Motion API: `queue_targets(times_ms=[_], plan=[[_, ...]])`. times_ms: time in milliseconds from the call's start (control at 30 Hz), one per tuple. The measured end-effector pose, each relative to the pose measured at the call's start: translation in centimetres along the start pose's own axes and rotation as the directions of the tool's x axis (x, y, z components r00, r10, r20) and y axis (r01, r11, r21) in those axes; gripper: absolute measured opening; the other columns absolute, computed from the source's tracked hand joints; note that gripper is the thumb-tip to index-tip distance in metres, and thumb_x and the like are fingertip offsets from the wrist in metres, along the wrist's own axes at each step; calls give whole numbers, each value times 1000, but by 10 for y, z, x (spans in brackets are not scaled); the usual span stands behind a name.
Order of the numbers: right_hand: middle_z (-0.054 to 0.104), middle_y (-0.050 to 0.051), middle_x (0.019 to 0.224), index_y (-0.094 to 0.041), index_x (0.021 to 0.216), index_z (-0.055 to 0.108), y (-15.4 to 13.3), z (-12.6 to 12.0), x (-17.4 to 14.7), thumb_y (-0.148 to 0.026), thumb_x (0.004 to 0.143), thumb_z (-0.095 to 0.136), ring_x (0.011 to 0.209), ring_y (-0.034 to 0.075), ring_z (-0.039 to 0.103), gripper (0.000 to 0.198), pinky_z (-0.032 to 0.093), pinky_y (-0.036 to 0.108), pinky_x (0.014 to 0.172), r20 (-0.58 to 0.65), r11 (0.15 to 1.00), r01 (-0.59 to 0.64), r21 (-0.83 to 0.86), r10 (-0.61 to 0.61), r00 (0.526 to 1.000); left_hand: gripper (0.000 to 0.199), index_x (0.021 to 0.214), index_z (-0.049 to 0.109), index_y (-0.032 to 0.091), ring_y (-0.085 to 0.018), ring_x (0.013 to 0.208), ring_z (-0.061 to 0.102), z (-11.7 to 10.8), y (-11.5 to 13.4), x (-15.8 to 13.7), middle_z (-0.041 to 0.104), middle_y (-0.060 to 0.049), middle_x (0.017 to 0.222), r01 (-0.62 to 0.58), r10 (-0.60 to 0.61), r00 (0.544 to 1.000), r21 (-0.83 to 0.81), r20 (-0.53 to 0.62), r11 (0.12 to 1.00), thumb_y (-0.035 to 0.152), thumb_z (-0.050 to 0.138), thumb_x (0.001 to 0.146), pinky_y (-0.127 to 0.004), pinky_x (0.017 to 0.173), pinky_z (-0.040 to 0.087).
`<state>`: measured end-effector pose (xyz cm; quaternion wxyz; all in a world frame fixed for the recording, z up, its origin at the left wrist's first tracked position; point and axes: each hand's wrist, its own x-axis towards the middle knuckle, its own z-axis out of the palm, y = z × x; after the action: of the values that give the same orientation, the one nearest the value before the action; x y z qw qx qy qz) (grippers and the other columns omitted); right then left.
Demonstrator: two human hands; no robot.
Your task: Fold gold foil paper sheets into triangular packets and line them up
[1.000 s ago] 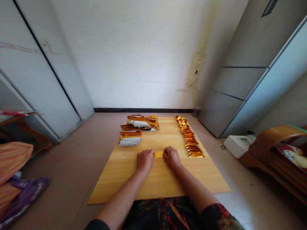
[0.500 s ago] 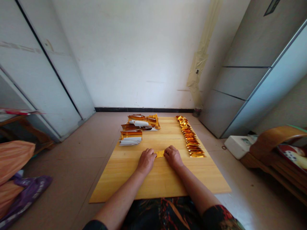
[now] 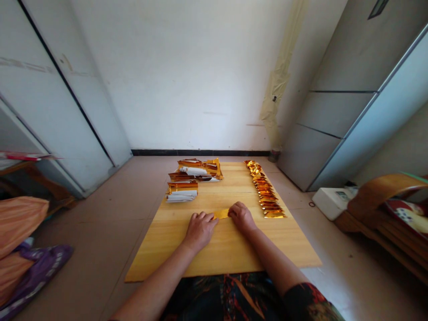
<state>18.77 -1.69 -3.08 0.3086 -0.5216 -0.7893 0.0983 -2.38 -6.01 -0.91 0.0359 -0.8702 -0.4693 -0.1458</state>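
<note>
Nearest us on the wooden board [image 3: 220, 254], our left hand [image 3: 199, 229] and right hand [image 3: 241, 216] press down on the two ends of a small gold paper [image 3: 221, 214], near the board's middle. Farther along the board, a row of folded gold pieces [image 3: 265, 191] lines its right edge and stacks of gold sheets [image 3: 187, 183] sit at its far left. Beyond the board, tan floor [image 3: 117, 209] meets a white wall [image 3: 194, 76], with grey cabinets [image 3: 351, 102] to the right.
</note>
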Motion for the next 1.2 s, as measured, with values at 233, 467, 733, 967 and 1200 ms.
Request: queue_targets(times_ms=[233,467,733,967,1200], plan=[[58,2,77,-19,71,65,7,-8,3,-7,75,58,78,13,55,14,42,22,73,35,997,-29,76,27,999,27,104,65,33,-21,99,51,-1,6,2,64,-2,109,74,-75,997,-54,-9,996,20,50,85,-40,84,32],[60,4,88,-19,80,67,-6,-20,17,-10,76,61,83,15,56,11,43,22,73,100,995,-49,-82,57,993,30,105,64,33,-22,106,50,7,-2,22,64,-2,114,36,-38,999,-104,-17,994,17,48,86,-43,91,29],[68,3,86,-18,83,69,-23,-4,34,-6,70,56,80,14,61,22,43,19,71,146,948,-318,-28,319,936,30,107,63,34,-22,108,50,15,-1,34,63,-1,118,36,-39,999,-137,-19,990,18,49,85,-43,90,30],[71,2,79,-18,77,69,-16,-4,38,-9,70,57,73,13,61,16,39,19,64,225,903,-422,-74,428,875,30,106,65,33,-21,108,50,16,-3,32,63,-1,120,98,-101,995,-174,-10,980,19,51,83,-42,90,32],[68,1,75,-19,75,67,-20,-7,40,-16,69,61,70,13,59,9,36,19,58,241,881,-465,-82,470,849,27,102,67,33,-21,109,52,17,-4,30,64,0,119,118,-128,991,-199,-40,973,22,51,83,-43,91,32]])
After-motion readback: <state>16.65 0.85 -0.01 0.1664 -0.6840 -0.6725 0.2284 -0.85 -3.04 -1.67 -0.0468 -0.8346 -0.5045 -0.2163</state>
